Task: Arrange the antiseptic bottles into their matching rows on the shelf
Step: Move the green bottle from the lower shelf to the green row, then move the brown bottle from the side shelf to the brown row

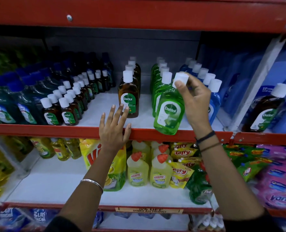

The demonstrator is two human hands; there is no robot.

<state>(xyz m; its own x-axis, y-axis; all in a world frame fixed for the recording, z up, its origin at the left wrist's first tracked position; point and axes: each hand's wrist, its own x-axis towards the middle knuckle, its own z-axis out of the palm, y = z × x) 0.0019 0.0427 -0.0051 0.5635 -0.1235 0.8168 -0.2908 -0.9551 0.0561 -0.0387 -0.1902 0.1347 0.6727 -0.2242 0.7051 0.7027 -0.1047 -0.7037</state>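
Note:
My right hand point(195, 101) grips the white cap of a green Dettol bottle point(169, 113), which hangs tilted at the front of the green row point(159, 81), its base over the red shelf edge point(55, 129). My left hand point(113, 128) is open, fingers spread, just in front of the brown Dettol row point(129, 91), fingertips close to the front bottle. A blue row point(206, 81) stands behind my right hand. Small brown bottles point(68, 104) fill the left. One brown Dettol bottle point(266, 109) stands alone at the far right among blue packs.
Dark green refill pouches point(10, 106) lie at the far left. Blue refill packs point(249, 77) fill the right bay behind a grey upright point(256, 84). Bare white shelf shows between the brown and green rows. Below stand Harpic bottles point(137, 169), Vim and Giffy pouches.

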